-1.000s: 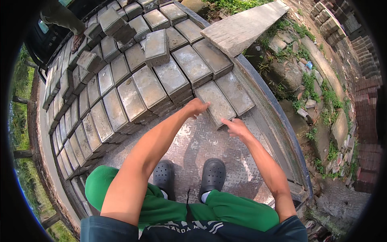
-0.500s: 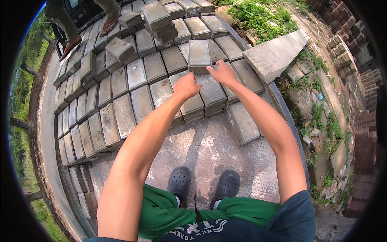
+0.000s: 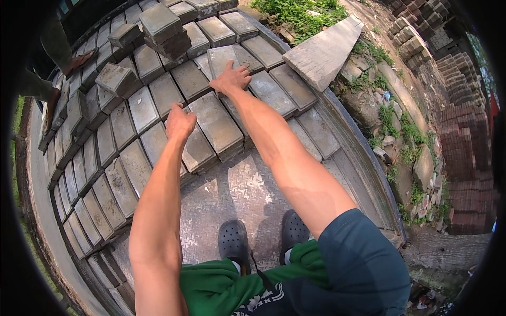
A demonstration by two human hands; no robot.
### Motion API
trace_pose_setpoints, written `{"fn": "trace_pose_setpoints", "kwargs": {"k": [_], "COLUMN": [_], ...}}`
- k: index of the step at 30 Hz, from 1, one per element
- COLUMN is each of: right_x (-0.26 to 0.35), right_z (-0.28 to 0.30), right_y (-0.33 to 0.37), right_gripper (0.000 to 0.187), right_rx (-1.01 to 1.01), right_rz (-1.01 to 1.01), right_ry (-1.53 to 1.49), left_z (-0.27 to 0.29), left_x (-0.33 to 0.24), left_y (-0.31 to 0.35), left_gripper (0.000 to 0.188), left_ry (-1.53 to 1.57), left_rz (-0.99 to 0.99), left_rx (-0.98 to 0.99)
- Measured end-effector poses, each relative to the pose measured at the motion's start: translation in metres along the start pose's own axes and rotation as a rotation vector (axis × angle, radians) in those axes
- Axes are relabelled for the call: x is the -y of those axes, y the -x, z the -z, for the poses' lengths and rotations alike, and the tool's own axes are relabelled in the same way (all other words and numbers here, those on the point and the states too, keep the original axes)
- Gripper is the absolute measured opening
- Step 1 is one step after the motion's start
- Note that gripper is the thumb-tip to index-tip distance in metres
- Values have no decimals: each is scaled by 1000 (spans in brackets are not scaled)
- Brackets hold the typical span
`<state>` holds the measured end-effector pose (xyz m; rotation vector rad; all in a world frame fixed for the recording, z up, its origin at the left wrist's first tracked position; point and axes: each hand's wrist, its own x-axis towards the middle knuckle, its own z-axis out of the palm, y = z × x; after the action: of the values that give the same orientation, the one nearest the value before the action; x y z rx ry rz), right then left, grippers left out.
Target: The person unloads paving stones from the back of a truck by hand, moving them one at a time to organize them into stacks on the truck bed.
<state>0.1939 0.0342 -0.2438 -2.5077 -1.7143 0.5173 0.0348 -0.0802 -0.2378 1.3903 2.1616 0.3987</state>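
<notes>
Here the right hand (image 3: 232,80) spreads over grey blocks (image 3: 220,57), the left hand (image 3: 180,123) loosely half-spread nearby.

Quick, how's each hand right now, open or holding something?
Left hand: loosely curled, nothing visible in it, closure unclear.
Right hand: open, spread over a brick.

Outdoor daylight, sunlit tread-plate metal flr (image 3: 211,210), grn weeds (image 3: 303,18) w/ rocks (image 3: 423,169) off R side
</notes>
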Motion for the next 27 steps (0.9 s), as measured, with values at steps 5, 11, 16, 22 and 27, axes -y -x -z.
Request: {"fn": "trace_pose_setpoints", "kwargs": {"k": [5, 11, 16, 22, 27], "right_x": [-53, -130, -220, -310, -378], "right_z": [11, 30, 51, 69, 69], "right_y": [22, 92, 148, 202, 214], "right_gripper": [108, 105, 101, 97, 87], "right_rx": [62, 152, 90, -33, -28], "right_rz": [269, 353, 414, 383, 251], "right_ry": [23, 42, -57, -119, -160], "left_z": [0, -21, -70, -148, -185], "left_x": [-14, -41, -73, -108, -151], "left_y": [8, 18, 103, 197, 235], "left_gripper": [52, 49, 88, 73, 62], "left_ry": [28, 133, 452, 1022, 868], "left_rz": [-8, -114, 127, 278, 298], "left_rx": [53, 243, 638, 660, 755]}}
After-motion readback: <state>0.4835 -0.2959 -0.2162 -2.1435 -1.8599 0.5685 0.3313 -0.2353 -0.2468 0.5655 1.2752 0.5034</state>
